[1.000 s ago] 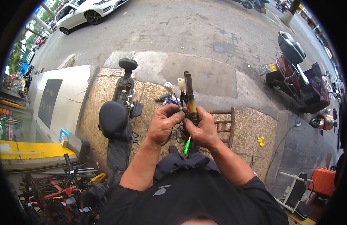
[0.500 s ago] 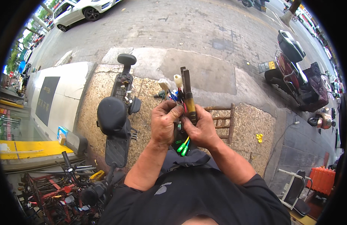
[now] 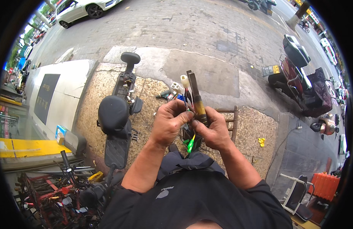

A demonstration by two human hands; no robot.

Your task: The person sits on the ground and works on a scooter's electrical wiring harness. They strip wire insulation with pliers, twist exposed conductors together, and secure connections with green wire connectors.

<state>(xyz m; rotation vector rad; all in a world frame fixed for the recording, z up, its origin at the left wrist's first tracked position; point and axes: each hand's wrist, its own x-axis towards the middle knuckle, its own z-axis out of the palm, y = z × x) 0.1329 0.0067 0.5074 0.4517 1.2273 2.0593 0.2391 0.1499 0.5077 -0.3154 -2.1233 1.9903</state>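
Note:
In front of my chest, my left hand (image 3: 172, 120) is closed, pinching a bundle of wires (image 3: 188, 97). White plastic connectors (image 3: 178, 87) and blue pieces stick out above its fingers. My right hand (image 3: 211, 129) is wrapped round worn pliers (image 3: 196, 95), whose long dark metal handles with faded yellow sleeves point up and away. The jaws are hidden between my hands. Below the fingertips hang bright green-sleeved wire ends (image 3: 190, 145), one on a yellow wire.
A black scooter frame with a seat (image 3: 113, 113) stands at left. Beyond my hands lies a green power tool (image 3: 165, 95); a wooden stool (image 3: 232, 122) is behind my right hand. Scrap parts (image 3: 50, 198) pile at lower left. A parked scooter (image 3: 298, 82) stands at right.
Both hands and the pliers have shifted slightly right. The white connectors have turned and spread, and the green-sleeved ends now hang closer together.

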